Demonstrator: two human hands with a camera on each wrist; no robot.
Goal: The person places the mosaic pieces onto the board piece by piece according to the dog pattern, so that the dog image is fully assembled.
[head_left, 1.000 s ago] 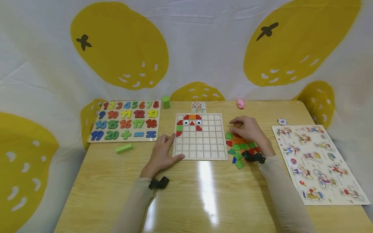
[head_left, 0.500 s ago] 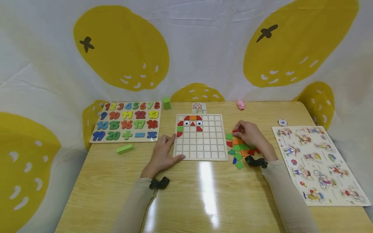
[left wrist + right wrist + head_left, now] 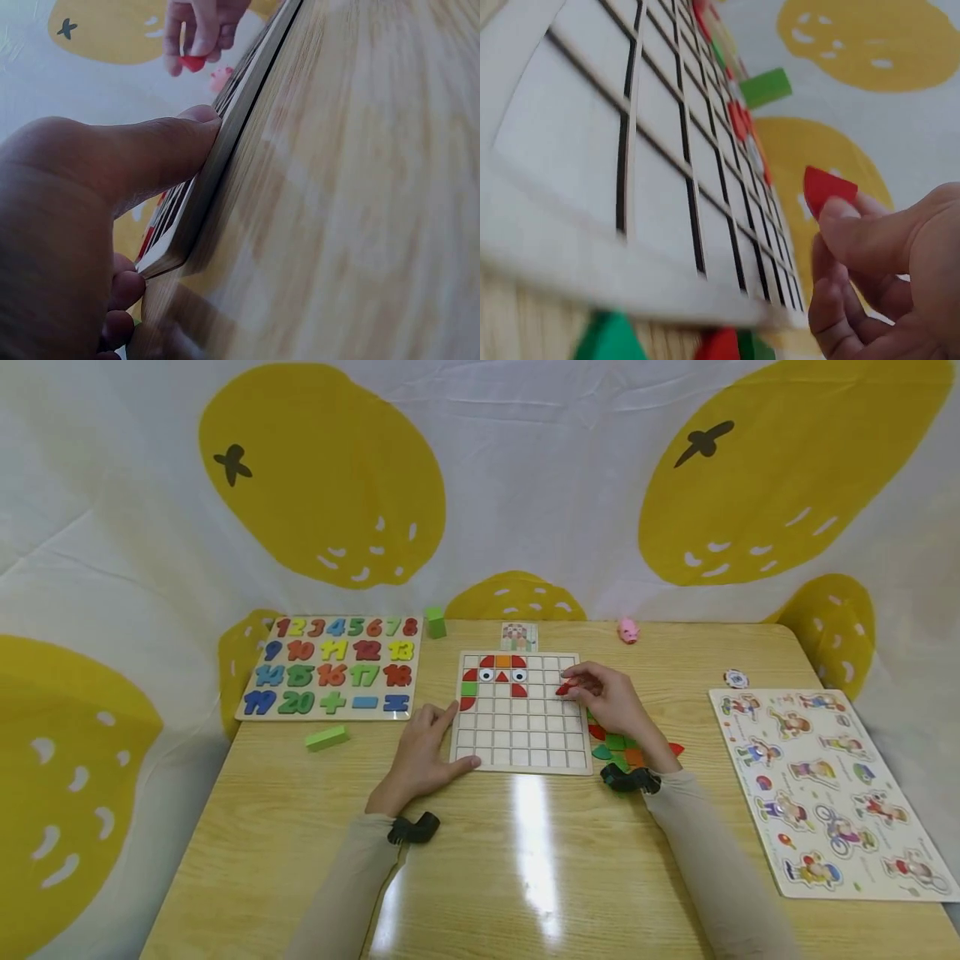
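Note:
A wooden grid board (image 3: 521, 739) lies mid-table, with red, orange and green pieces and two eye tiles in its upper left cells. My left hand (image 3: 422, 752) is spread at the board's lower left corner. In the left wrist view its straight thumb (image 3: 169, 154) presses the board's edge, with the other fingers by the corner. Over the board's right side, my right hand (image 3: 611, 697) pinches a red quarter-circle piece (image 3: 827, 189) between thumb and fingertips. Loose coloured pieces (image 3: 615, 742) lie right of the board, partly hidden beneath the right hand and wrist.
A small picture card (image 3: 519, 636) lies behind the board. At left are a number puzzle (image 3: 348, 710) and two green blocks (image 3: 327, 737) (image 3: 436, 622). A pink pig figure (image 3: 627, 630), a round chip (image 3: 736, 678) and a figure puzzle (image 3: 813, 793) are at right.
My right hand has lifted a red quarter-circle piece from the loose pile and moved left with it over the board's right columns. The left hand stays at the board's corner.

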